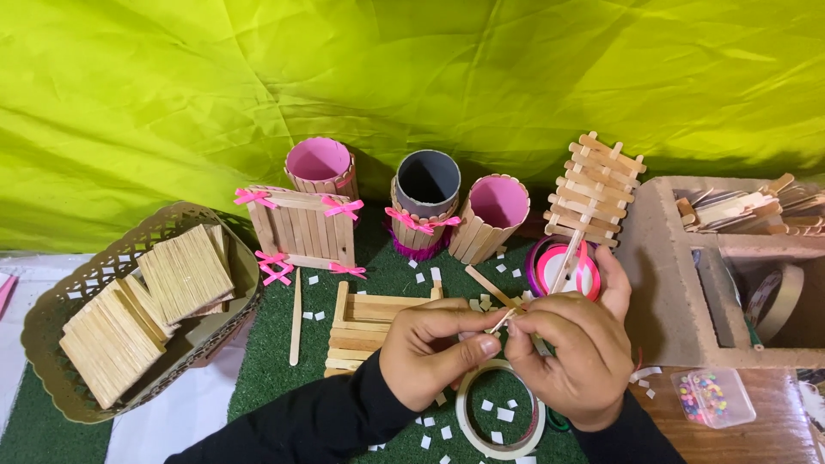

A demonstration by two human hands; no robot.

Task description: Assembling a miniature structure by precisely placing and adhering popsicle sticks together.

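Taping a craft stick
Both hands, left hand (434,348) and right hand (571,352), pinch shut on one thin wooden stick (503,320) over the tape roll (498,411); next calls for pressing tape down squarely.

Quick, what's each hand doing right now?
Left hand: closed, pinching a wooden craft stick.
Right hand: closed, pinching the same stick.

Left hand (434,352): fingers (468,320) pinching a thin wooden stick (501,320).
Right hand (576,357): fingertips meeting the left's on that stick.
Below fingers: tape roll (498,421).
Beyond fingers: pink ribbon spool (563,268), stick-clad cups (425,210).
Left of fingers: stick panel (365,331), basket (51,344).
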